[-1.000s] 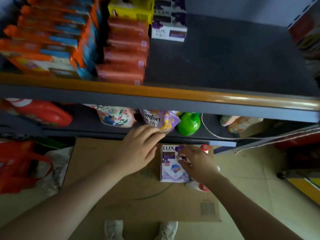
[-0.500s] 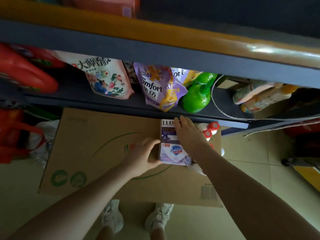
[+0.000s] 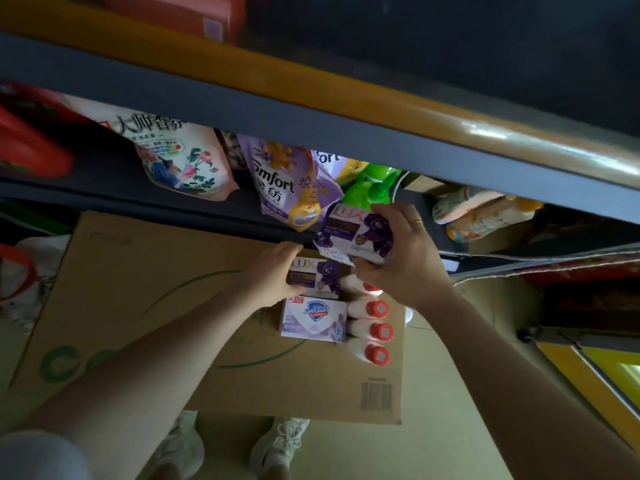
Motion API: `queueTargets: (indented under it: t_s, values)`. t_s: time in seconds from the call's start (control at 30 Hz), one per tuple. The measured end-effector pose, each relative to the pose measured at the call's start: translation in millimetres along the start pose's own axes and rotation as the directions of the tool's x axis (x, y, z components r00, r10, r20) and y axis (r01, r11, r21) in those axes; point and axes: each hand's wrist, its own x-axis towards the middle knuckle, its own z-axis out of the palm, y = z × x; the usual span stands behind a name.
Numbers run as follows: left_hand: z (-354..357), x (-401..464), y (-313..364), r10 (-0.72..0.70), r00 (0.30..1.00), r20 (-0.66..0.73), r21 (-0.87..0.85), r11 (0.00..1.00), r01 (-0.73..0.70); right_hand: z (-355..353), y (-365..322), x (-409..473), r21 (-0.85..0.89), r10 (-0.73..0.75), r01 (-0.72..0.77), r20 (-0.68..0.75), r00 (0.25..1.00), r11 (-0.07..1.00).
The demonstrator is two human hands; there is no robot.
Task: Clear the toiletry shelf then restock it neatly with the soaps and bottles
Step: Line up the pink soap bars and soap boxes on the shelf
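Right hand grips purple-and-white Lux soap box, lifted off flat brown cardboard sheet, in front of lower shelf edge. Left hand curls around second purple Lux soap box lying on cardboard. Just below it, white-lilac Safeguard soap box lies flat. Beside boxes, row of white bottles with red caps lies on its side. On dark lower shelf: floral refill pouch, purple Comfort pouch, green bottle.
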Motion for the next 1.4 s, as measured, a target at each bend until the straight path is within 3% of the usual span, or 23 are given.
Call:
queueTargets:
  t_s: [0.17, 0.3, 0.53, 0.73, 0.83, 0.93, 1.1, 1.2, 1.27, 1.33, 1.4]
  values:
    - [9, 14, -7, 0.013, 0.992, 0.125, 0.247, 0.968, -0.044, 5, 14, -10, 0.063, 0.048, -0.049, 0.025, 0.999, 0.997]
    - [4, 18, -9, 0.007, 0.983, 0.182, 0.257, 0.965, -0.054, 8, 17, -13, 0.076, 0.074, -0.076, 0.028, 0.997, 0.994]
    - [-2, -9, -29, -0.097, 0.994, 0.039, 0.167, 0.982, 0.089, 12, 22, -17, 0.065, 0.049, -0.05, 0.025, 0.998, 0.997]
    - [-22, -36, -56, -0.295, 0.946, -0.136, 0.025, 0.953, 0.301, 22, 11, -16, 0.096, 0.016, -0.017, 0.008, 1.0, 0.995]
    - [-15, -39, -58, -0.233, 0.97, -0.073, 0.14, 0.96, 0.241, 32, 8, -14, 0.125, -0.008, 0.007, 0.011, 1.0, 0.992]
    - [-3, -34, -58, -0.204, 0.971, -0.126, 0.248, 0.941, 0.23, 37, 2, -14, 0.156, 0.019, -0.025, 0.04, 0.999, 0.987]
    - [-13, -45, -57, -0.13, 0.96, -0.248, -0.03, 0.992, 0.126, 28, -11, -21, 0.239, 0.022, -0.042, 0.088, 0.996, 0.97]
    - [-38, -84, -43, -0.115, 0.972, -0.204, -0.111, 0.989, 0.094, 7, -30, -26, 0.236, 0.034, -0.057, 0.1, 0.994, 0.97]
    - [-61, -113, -29, -0.039, 0.964, -0.262, -0.124, 0.992, 0.007, -12, -44, -28, 0.289, 0.03, -0.054, 0.086, 0.996, 0.956]
    - [-86, -137, -11, 0.001, 0.945, -0.328, -0.171, 0.983, -0.06, -32, -61, -31, 0.488, 0.059, -0.102, 0.102, 0.993, 0.867]
    - [-115, -151, 7, 0.013, 0.926, -0.376, -0.216, 0.971, -0.102, -53, -75, -35, 0.694, 0.081, -0.16, 0.144, 0.986, 0.702]
